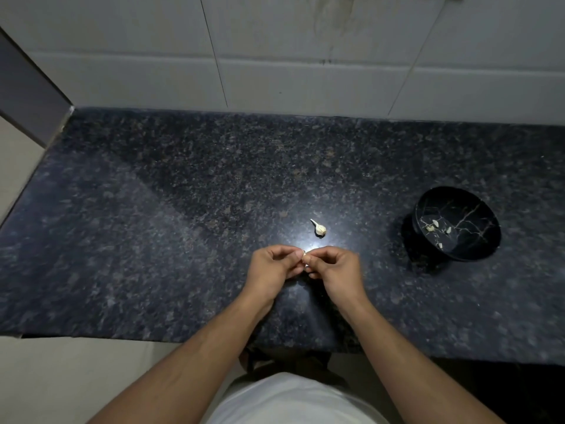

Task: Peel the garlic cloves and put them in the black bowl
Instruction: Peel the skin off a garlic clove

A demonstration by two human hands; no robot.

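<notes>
Both hands met over the dark bench (153, 209): left hand (272, 267) and right hand (334, 269) each had curled fingers pinching one clove (305, 257) between them (mostly hidden). A second clove (319, 228), skin on, lay just beyond the hands. The black bowl (477, 255), well right, held several small pale pieces.

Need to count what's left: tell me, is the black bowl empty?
No, the black bowl already holds a few pale garlic pieces.
</notes>
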